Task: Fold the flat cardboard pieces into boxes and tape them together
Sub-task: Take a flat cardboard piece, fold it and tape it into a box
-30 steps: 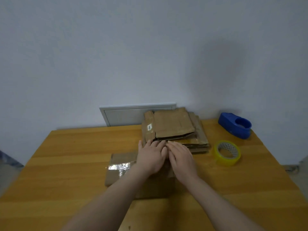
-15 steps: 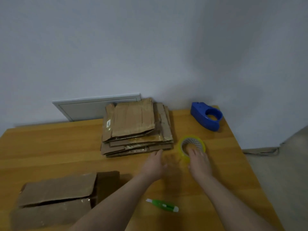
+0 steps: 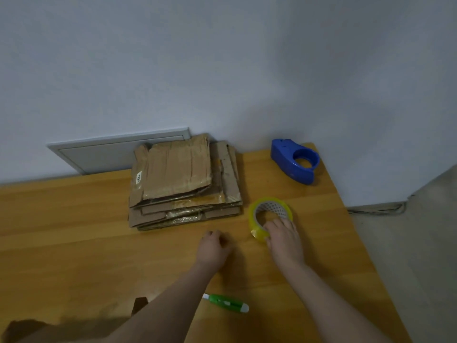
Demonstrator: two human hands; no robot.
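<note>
The right hand [image 3: 284,240] grips the near rim of the yellow tape [image 3: 257,219], fingers hooked into its core, just right of the stack of flat cardboard [image 3: 183,179] on the table [image 3: 74,231]. The left hand [image 3: 212,248] rests beside it, fingers curled under, holding nothing. A blue dispenser [image 3: 294,160] sits at the back, a green pen-like tool [image 3: 226,303] nearer.

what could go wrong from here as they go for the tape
1. The right hand covers only the near rim of the tape roll; a loose grip might let it roll toward the table's right edge.
2. The green tool lies close beside the left forearm; pulling back may knock it.
3. The cardboard box at bottom left is untouched by either hand, so its flaps might spring open.
</note>
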